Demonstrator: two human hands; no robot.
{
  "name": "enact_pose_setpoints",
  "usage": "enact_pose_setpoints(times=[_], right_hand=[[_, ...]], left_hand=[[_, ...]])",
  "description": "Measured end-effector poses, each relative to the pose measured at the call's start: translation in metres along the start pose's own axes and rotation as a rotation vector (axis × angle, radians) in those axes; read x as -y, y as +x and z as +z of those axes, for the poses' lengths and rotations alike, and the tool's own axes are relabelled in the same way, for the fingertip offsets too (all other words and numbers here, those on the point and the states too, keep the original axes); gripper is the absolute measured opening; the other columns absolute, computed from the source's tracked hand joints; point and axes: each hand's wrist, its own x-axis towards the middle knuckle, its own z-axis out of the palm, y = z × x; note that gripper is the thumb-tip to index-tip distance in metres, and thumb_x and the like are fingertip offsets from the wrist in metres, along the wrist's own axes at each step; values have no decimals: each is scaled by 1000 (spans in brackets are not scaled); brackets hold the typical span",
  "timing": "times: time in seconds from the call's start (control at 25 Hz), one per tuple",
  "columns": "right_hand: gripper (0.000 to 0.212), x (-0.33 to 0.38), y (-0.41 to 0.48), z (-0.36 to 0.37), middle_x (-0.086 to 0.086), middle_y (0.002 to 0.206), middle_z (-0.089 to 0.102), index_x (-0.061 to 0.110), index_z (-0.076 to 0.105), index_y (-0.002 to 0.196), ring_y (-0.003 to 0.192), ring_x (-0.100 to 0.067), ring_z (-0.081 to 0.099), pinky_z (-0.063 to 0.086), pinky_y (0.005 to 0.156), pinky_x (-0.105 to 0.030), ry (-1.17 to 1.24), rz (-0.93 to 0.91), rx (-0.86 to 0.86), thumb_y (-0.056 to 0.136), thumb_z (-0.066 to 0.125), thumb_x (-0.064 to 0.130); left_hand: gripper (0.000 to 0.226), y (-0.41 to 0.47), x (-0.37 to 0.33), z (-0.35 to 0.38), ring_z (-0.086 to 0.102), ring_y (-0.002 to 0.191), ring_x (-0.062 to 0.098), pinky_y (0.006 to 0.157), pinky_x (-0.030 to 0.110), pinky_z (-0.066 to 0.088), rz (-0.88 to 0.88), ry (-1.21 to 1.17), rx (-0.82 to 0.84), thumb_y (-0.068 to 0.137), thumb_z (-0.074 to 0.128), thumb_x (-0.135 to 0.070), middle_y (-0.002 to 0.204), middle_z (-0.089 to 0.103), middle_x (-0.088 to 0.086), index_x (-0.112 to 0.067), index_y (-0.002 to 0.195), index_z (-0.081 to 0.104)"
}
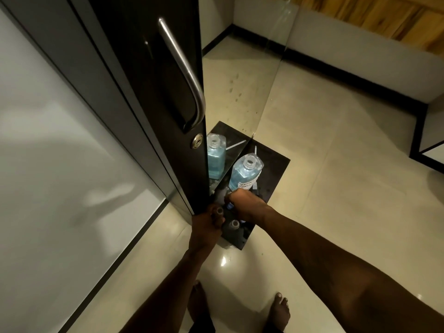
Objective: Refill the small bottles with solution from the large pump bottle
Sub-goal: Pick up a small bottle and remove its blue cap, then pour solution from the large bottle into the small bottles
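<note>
A large clear bottle point(245, 173) of blue solution stands uncapped on a black mat point(274, 169) on the floor, a white handwritten label on its side. My left hand point(207, 223) is closed around a small open bottle point(218, 211) at the mat's near left corner. My right hand point(247, 205) reaches down just in front of the large bottle, fingers curled over a small blue-tipped item point(230, 205); what it is stays unclear. Another small open bottle point(235, 224) stands on the mat between my hands.
A dark door point(153, 97) with a long steel handle point(185, 70) and lock stands at the left, right beside the mat. A mirror panel point(240, 80) behind reflects the large bottle. Glossy beige floor tiles point(336, 188) spread to the right; my bare feet point(280, 313) are below.
</note>
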Motion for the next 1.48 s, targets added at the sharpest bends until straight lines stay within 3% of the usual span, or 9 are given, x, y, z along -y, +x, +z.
enact_pose_setpoints(times=[0.2, 0.32, 0.48, 0.68, 0.8, 0.88, 1.08, 1.24, 1.48], right_hand=[[15, 2, -7, -3, -14, 103, 67, 8, 67, 103, 94, -27, 63, 55, 83, -35, 66, 0, -19, 90, 63, 2], [18, 4, -30, -12, -12, 107, 69, 9, 68, 105, 100, -29, 66, 57, 85, -37, 102, 12, -59, 88, 70, 6], [33, -2, -77, -38, -2, 115, 72, 21, 73, 117, 105, -23, 69, 55, 88, -30, 265, 115, -286, 85, 68, 11], [57, -12, -114, -100, -12, 134, 68, 12, 62, 138, 123, -30, 63, 46, 104, -30, 311, 137, -581, 83, 75, 9], [76, -22, -107, -114, -15, 146, 59, 7, 48, 150, 133, -31, 56, 38, 104, -24, 327, 153, -521, 81, 81, 11], [89, -30, -93, -111, -15, 152, 54, 9, 38, 156, 137, -32, 53, 42, 110, -31, 309, 207, -396, 80, 82, 11], [64, -37, -69, -92, -10, 125, 72, 11, 59, 138, 112, -28, 70, 58, 98, -43, 433, 133, -377, 78, 79, 7], [38, -36, -62, -88, -2, 102, 77, 13, 72, 117, 89, -15, 72, 59, 84, -35, 526, 138, -427, 81, 82, 23], [57, -27, -94, -113, 7, 105, 72, 9, 70, 127, 87, 1, 67, 57, 85, -17, 625, 68, -526, 77, 90, 29]], left_hand=[[32, -6, -1, -10, 66, 85, 11, 73, 3, 46, 52, 63, -55, 80, 83, -4, 96, 76, 8, -2, 109, 69], [29, -17, -22, -26, 67, 86, 2, 75, 5, 48, 94, -13, -106, 87, 77, -12, 97, 77, 4, -7, 115, 69], [42, -13, -78, -39, 59, 112, 6, 83, -2, 40, 114, -14, -84, 97, 68, -26, 128, 65, 3, -13, 135, 56], [78, 28, -145, -32, 44, 139, 25, 108, 24, 32, 143, 75, 30, 84, 79, -19, 150, 47, 12, -7, 150, 40], [88, 48, -160, -20, 45, 139, 28, 110, 27, 30, 70, 168, 70, 82, 81, -22, 149, 49, 13, -7, 154, 32], [91, 57, -160, -14, 44, 139, 28, 114, 31, 29, 34, 278, 93, 82, 80, -33, 148, 49, 12, -9, 154, 30], [68, 71, -156, -15, 57, 122, 29, 99, 30, 40, 45, 203, 155, 80, 83, -27, 131, 62, 11, -12, 139, 54], [49, 74, -150, -14, 67, 104, 30, 87, 32, 49, 46, 203, 145, 73, 86, -22, 107, 72, 10, -13, 117, 69], [48, 71, -204, -38, 62, 86, 11, 78, 22, 47, 142, 501, 172, 81, 77, -54, 99, 70, -8, -21, 114, 65]])
